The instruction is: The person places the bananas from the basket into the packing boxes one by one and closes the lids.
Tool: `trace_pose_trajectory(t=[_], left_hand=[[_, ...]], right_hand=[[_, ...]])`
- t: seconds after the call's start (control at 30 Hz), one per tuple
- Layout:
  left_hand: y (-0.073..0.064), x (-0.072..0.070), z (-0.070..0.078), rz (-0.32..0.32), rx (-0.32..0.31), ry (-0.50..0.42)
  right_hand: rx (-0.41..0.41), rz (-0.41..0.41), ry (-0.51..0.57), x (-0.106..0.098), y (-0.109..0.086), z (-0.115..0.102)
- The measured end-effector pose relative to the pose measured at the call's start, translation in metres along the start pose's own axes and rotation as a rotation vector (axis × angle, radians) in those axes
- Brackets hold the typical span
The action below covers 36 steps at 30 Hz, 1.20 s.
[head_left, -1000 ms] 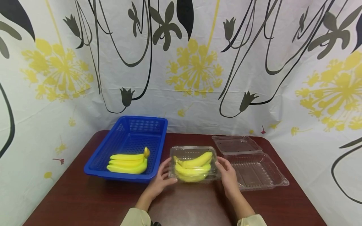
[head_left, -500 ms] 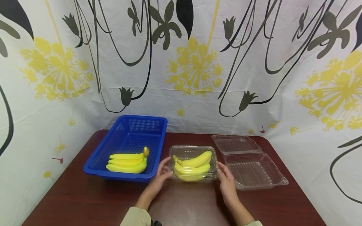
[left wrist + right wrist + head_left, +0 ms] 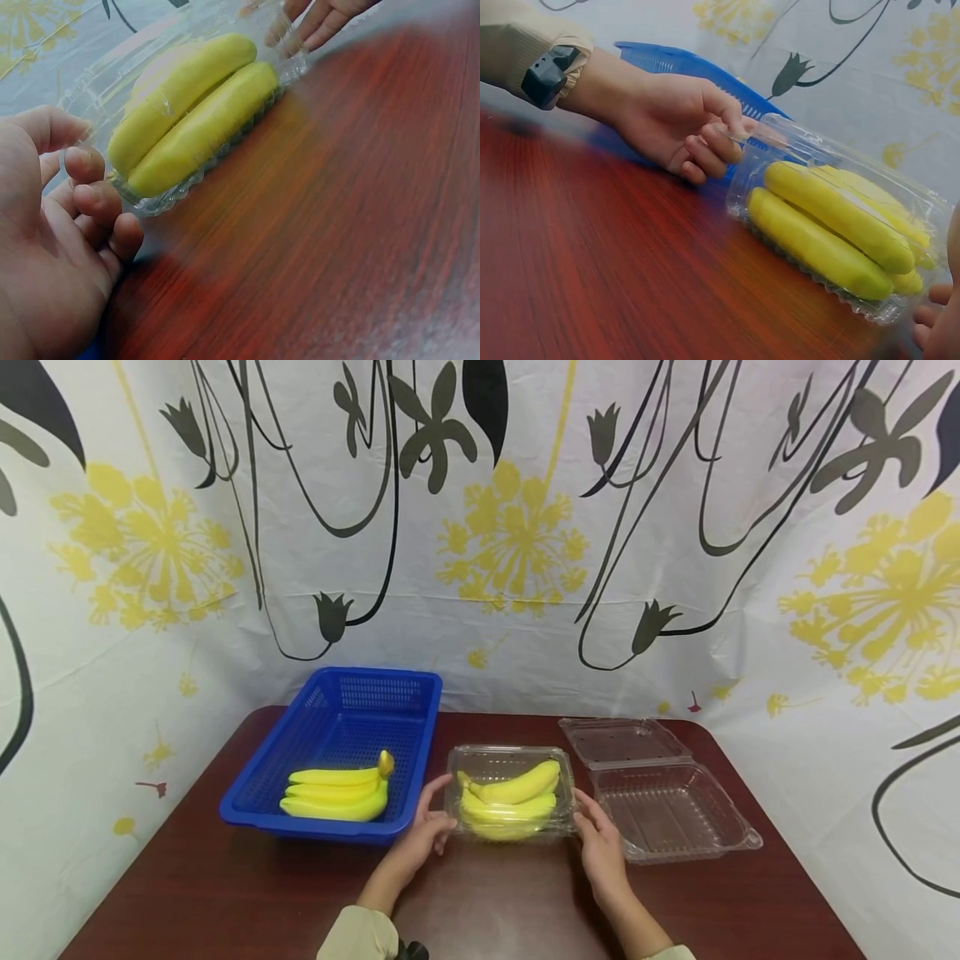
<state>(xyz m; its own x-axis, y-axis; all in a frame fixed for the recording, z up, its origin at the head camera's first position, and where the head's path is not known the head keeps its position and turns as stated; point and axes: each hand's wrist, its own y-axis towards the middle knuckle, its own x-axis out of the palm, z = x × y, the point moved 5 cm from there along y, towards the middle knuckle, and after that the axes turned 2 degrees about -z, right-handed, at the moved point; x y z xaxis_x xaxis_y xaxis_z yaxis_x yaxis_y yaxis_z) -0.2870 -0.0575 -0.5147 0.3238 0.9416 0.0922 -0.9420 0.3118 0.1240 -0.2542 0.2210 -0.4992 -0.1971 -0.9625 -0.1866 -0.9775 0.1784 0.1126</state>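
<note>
A clear plastic clamshell box (image 3: 512, 752) stands mid-table with a bunch of yellow bananas (image 3: 517, 806) inside; its lid lies over them. My left hand (image 3: 420, 835) is at the box's left end. In the right wrist view, thumb and index finger of the left hand (image 3: 679, 120) pinch the box's edge, the other fingers curled below. My right hand (image 3: 602, 843) is at the right end. In the left wrist view, the fingers of the right hand (image 3: 326, 22) reach fairly straight against that end; its palm is mostly out of sight.
At the left stands a blue plastic basket (image 3: 431, 727) with another banana bunch (image 3: 337, 795) in its near end. To the right lies an empty clear clamshell box (image 3: 675, 810), lid opened back. A patterned cloth (image 3: 517, 677) hangs behind the dark red table (image 3: 225, 893).
My left hand has drawn slightly left and its thumb has come back from the front of the box. The right hand has shifted a little. The box stays in place.
</note>
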Motion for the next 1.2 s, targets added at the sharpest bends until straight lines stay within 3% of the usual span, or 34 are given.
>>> trace_pose_trajectory(t=[0.3, 0.53, 0.77, 1.2], left_hand=[[0.003, 0.000, -0.001, 0.032, -0.020, 0.001], [0.004, 0.003, -0.003, 0.052, -0.033, 0.007], [0.007, 0.007, -0.002, 0.072, -0.064, -0.021], [0.019, 0.009, -0.002, 0.160, -0.081, -0.016]], right_hand=[[0.058, -0.014, -0.001, 0.001, 0.000, -0.006], [0.153, -0.091, 0.179, 0.011, 0.005, -0.004], [0.135, -0.100, 0.284, 0.016, 0.015, -0.001], [0.112, -0.046, 0.192, 0.019, 0.036, 0.000]])
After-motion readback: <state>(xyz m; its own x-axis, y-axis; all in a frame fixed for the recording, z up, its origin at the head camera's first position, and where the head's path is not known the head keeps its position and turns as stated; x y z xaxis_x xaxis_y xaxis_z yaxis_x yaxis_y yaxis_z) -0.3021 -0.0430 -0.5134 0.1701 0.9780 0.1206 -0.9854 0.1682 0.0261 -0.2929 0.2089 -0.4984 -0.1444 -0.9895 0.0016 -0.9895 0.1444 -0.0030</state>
